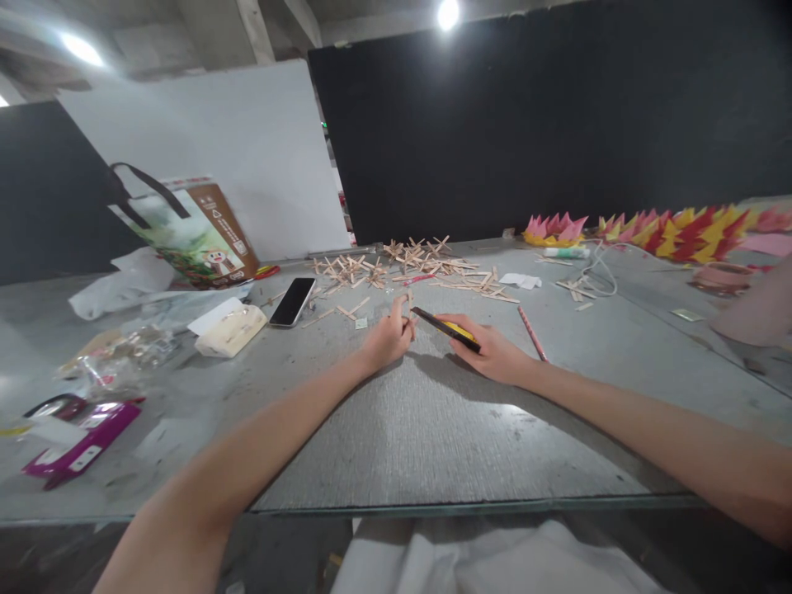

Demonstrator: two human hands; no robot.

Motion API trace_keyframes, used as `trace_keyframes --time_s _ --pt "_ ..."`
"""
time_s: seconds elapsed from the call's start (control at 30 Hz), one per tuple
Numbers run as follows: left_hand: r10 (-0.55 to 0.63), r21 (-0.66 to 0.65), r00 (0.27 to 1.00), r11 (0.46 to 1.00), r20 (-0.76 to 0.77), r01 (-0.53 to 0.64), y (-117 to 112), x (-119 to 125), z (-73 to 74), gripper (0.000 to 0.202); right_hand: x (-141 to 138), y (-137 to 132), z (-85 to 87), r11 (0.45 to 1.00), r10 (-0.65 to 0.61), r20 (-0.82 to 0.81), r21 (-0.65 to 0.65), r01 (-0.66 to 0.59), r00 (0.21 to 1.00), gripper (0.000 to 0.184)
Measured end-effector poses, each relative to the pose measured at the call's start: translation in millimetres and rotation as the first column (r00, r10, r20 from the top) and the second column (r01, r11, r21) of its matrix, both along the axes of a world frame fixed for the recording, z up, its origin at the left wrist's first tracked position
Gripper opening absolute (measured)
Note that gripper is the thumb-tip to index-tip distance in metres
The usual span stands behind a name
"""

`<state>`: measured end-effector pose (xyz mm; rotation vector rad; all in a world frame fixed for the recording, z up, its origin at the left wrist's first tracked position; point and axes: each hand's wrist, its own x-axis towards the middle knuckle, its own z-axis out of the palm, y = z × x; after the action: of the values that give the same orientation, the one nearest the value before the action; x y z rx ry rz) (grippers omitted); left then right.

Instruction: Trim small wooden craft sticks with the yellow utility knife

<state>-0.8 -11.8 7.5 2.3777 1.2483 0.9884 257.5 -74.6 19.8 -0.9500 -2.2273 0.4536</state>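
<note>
My right hand [483,350] is closed around a black and yellow utility knife [450,329], its tip pointing left and away from me. Close to that tip, my left hand [391,336] pinches a thin wooden stick [409,300] upright between its fingers. The stick's lower part is hidden by the fingers. Both hands are above the grey table, a small gap between them. Beyond them lies a heap of wooden sticks [426,262], some joined in crossed shapes. To the right of my right hand lies a patterned pencil-like rod [532,332].
At left are a smartphone [293,302], a tissue pack [231,330], a printed bag [198,235] and a purple tape dispenser [83,441]. Yellow, red and pink paper crowns [686,233], a glue stick [566,252] and a white cable [597,272] lie at right. A black panel [525,124] stands behind.
</note>
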Motion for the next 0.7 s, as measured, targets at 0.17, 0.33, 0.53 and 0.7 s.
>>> trace_keyframes --time_s 0.17,0.33,0.53,0.7 --pt "-0.012 -0.005 1.000 1.000 0.003 0.012 0.1 0.2 0.6 0.056 -1.4 -0.5 1.6 1.000 -0.005 0.002 0.002 0.005 1.000 0.049" --pt "-0.001 0.003 1.000 1.000 -0.014 0.001 0.2 -1.4 1.5 0.058 0.5 -1.7 1.1 1.000 -0.012 0.019 -0.020 0.013 1.000 0.050" --pt "0.041 0.021 0.997 0.999 -0.065 -0.040 -3.5 -0.6 5.0 0.058 -0.7 -6.9 5.9 0.998 0.053 0.075 -0.042 -0.050 0.996 0.055" --pt "0.090 0.011 0.995 0.996 -0.048 -0.089 -1.9 1.7 2.7 0.053 -5.1 -3.3 1.5 0.998 0.063 0.042 -0.024 -0.062 0.997 0.052"
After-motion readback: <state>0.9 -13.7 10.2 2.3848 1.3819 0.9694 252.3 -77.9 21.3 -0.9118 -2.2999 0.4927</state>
